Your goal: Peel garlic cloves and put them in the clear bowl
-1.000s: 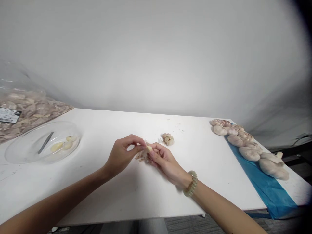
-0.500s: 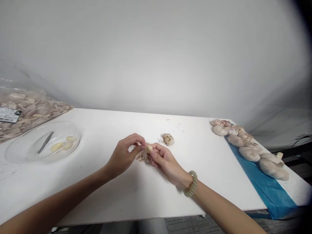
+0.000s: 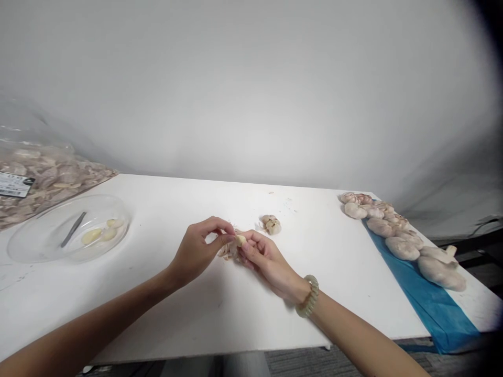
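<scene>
A pale garlic clove is held between the thumb and fingers of my right hand, which wears a beaded bracelet. My left hand pinches at the clove's near left end; whether a bit of skin sits between thumb and forefinger is too small to make out. Beneath both hands lies a small heap of garlic skins, partly hidden by the fingers. Just beyond my right hand rests a partly broken garlic bulb on the white table.
At left, a clear plastic dish holds several peeled cloves and dark tweezers. Behind it stands a transparent bag full of skins. Several garlic bulbs line a blue plastic sheet at right. A wall closes off the back.
Both hands stay almost in place, with only slight finger movement at the clove. Nothing else has visibly shifted.
</scene>
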The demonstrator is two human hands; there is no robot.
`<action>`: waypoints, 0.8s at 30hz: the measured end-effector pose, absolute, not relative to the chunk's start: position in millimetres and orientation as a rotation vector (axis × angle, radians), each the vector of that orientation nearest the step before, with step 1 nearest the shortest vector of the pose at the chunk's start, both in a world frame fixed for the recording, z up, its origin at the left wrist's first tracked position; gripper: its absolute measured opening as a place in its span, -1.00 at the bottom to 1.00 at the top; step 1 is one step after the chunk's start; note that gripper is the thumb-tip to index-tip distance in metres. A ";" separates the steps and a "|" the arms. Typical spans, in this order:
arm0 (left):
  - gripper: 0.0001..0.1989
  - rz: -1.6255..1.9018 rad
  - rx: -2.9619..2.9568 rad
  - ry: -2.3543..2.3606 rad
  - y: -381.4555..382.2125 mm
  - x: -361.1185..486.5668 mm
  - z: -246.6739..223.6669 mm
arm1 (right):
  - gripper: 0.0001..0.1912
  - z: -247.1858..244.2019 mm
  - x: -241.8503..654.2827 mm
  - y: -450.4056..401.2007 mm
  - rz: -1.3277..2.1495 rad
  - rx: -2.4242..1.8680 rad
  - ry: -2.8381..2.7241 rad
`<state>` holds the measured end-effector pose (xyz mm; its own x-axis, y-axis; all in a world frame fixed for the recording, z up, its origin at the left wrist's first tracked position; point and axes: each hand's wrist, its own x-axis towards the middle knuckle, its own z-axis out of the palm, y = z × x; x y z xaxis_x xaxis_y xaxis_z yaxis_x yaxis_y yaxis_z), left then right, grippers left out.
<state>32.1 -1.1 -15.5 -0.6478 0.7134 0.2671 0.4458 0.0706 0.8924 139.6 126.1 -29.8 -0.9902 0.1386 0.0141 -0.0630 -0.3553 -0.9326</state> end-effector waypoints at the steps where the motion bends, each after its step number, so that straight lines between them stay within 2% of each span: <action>1: -0.95 1.606 1.177 2.108 -1.4 32.1 -15.5 | -0.71 -30.0 139.6 126.2 2.485 -0.098 -1.711; 15: -0.89 1.584 1.379 2.073 1.3 30.3 -12.9 | -0.71 -28.6 139.4 124.6 2.469 -0.143 -1.738; 24: -0.91 1.611 1.201 2.032 0.5 29.3 -16.2 | -0.70 -30.0 139.5 125.8 2.464 -0.186 -1.758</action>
